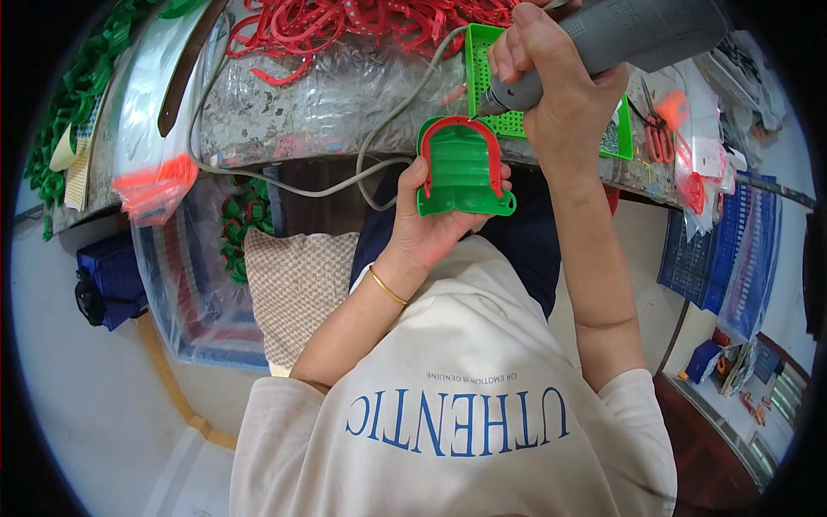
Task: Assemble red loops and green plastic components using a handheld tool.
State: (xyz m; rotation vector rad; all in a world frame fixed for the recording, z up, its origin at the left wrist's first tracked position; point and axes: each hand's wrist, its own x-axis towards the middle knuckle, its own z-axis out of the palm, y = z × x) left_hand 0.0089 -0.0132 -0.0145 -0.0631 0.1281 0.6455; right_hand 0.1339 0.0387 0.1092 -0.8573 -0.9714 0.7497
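My left hand (419, 234) holds a curved, ribbed green plastic part (457, 164) over my lap, just in front of the table edge. A red U-shaped strip (494, 151) lies along the rim of that part. With my right hand (564, 99) I grip a grey electric screwdriver (642, 34), which slants down to the left. Its tip is at the top of the red strip, near the far edge of the green part. Whether a screw sits under the tip is too small to tell.
Red strips (336, 26) lie heaped at the back of the table (284, 129). A green perforated tray (625, 129) with small metal pieces stands beside my right hand. A grey cable (379, 129) loops across the table edge. Orange-handled scissors (660, 142) lie right; green parts (65, 112) pile left.
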